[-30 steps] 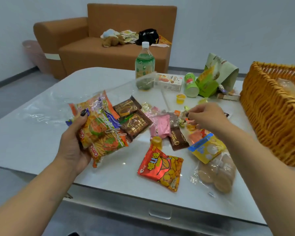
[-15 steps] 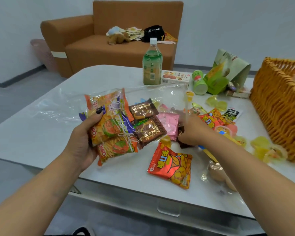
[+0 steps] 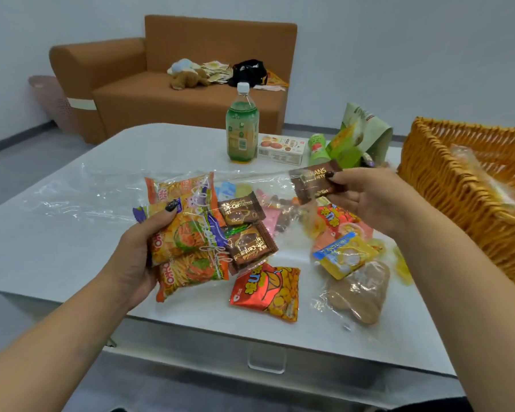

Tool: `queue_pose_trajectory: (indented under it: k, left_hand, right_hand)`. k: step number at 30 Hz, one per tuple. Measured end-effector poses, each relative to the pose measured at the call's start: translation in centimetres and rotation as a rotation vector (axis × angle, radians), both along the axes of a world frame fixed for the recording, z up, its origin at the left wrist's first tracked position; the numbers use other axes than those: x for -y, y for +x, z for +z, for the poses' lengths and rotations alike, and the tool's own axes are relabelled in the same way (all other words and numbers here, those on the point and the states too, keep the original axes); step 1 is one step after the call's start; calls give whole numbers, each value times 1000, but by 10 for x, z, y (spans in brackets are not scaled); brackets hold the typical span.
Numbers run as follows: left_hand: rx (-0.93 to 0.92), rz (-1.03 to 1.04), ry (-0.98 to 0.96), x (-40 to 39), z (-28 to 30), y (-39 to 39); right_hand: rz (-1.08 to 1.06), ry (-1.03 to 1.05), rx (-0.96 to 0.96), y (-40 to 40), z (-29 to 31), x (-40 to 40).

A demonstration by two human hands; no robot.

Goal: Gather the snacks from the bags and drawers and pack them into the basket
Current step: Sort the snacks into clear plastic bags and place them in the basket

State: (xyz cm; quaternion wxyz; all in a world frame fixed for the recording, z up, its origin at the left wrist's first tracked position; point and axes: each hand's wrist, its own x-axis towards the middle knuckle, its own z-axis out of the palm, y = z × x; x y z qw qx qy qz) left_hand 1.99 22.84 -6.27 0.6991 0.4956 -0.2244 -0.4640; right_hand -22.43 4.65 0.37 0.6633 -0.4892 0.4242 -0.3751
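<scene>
My left hand (image 3: 137,257) grips a stack of orange snack packets (image 3: 188,236) with two brown chocolate tart packets (image 3: 247,233) fanned out at its right side, above the white table (image 3: 72,248). My right hand (image 3: 366,200) holds up another brown chocolate packet (image 3: 312,181) between thumb and fingers. The wicker basket (image 3: 458,197) stands at the right edge with a clear bag inside. Loose on the table lie a red-orange snack bag (image 3: 265,288), a yellow-blue packet (image 3: 344,255), a clear bag of round biscuits (image 3: 357,292) and several small sweets.
A green drink bottle (image 3: 241,126), a biscuit box (image 3: 281,148), a green cup (image 3: 317,150) and a green paper bag (image 3: 360,135) stand at the table's far side. A clear plastic bag (image 3: 87,191) lies spread out at the left. A brown sofa (image 3: 167,84) is behind. A drawer handle (image 3: 266,362) shows below the table's front edge.
My right hand dipped to the pile in the table's middle, took a brown chocolate packet and lifted it up to the right. My left hand kept its stack of packets.
</scene>
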Motion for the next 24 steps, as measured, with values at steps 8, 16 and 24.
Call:
queue_pose_trajectory:
  k: [8, 16, 24]
  left_hand:
    - [-62, -32, 53, 1, 3, -15]
    - [-91, -89, 131, -2, 2, -7]
    - [-95, -64, 342, -14, -14, 20]
  right_hand:
    - [174, 120, -37, 24, -19, -22]
    - [257, 76, -140, 48, -28, -37]
    - [337, -196, -562, 80, -70, -30]
